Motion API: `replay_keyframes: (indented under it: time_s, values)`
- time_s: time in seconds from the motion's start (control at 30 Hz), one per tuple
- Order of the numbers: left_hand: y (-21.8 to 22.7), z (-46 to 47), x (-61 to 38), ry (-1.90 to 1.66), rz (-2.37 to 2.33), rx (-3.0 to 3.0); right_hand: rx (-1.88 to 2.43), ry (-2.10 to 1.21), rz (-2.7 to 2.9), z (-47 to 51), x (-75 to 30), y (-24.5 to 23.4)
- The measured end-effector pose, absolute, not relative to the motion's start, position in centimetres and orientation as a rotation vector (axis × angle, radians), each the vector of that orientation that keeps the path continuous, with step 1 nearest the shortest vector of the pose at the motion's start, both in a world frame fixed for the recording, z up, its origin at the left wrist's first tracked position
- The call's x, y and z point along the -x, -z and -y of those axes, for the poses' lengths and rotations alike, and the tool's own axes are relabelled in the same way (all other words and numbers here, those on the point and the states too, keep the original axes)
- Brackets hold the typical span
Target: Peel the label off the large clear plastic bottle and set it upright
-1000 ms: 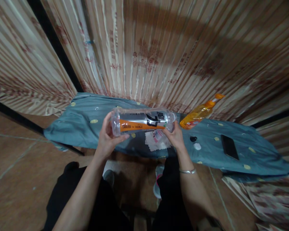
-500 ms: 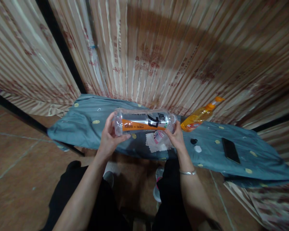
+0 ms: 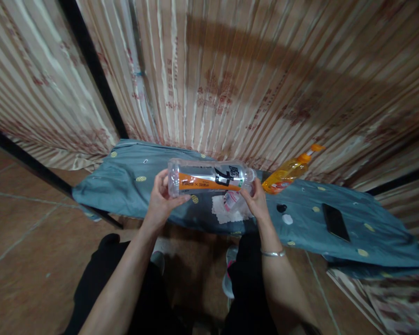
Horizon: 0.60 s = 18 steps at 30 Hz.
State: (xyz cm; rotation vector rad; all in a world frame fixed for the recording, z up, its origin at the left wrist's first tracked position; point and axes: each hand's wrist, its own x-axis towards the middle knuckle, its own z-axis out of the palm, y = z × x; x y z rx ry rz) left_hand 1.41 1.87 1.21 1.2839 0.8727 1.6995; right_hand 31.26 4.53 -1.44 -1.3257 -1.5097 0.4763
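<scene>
A clear plastic drink bottle (image 3: 209,179) with an orange, silver and black label lies sideways in the air between my hands, above the cloth-covered bench. Its base end rests in my left hand (image 3: 164,195), whose fingers curl behind it with the thumb stretched along the lower side. At the neck end my right hand (image 3: 256,197) grips the bottle, thumb in front. Beneath it, a small clear bottle with a pink label (image 3: 233,200) lies on a white cloth (image 3: 226,214), both partly hidden by the big bottle and my right hand.
An orange dish soap pump bottle (image 3: 286,174) stands right of my hands. Near it on the bench (image 3: 125,181) are a small black object (image 3: 281,208), a white round piece (image 3: 287,219) and a dark phone (image 3: 335,222). A striped curtain (image 3: 230,70) hangs behind; black metal posts (image 3: 94,70) flank it.
Both hands keep the same hold on the bottle, which has barely moved. The whole view has shifted slightly.
</scene>
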Motion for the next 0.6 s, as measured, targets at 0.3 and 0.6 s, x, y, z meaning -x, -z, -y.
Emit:
replay_keyframes:
  time_s: [0.3,0.6]
  values:
    - [-0.91,-1.89,-1.58,-1.684,-0.829,-1.224,1.368,-0.447,1.523,-4.17,-31.01,0.82]
    - [-0.78,-1.84,-1.85,-1.677,-0.853,-1.112,1.345,-0.477,1.511,-4.34,-31.13,1.16]
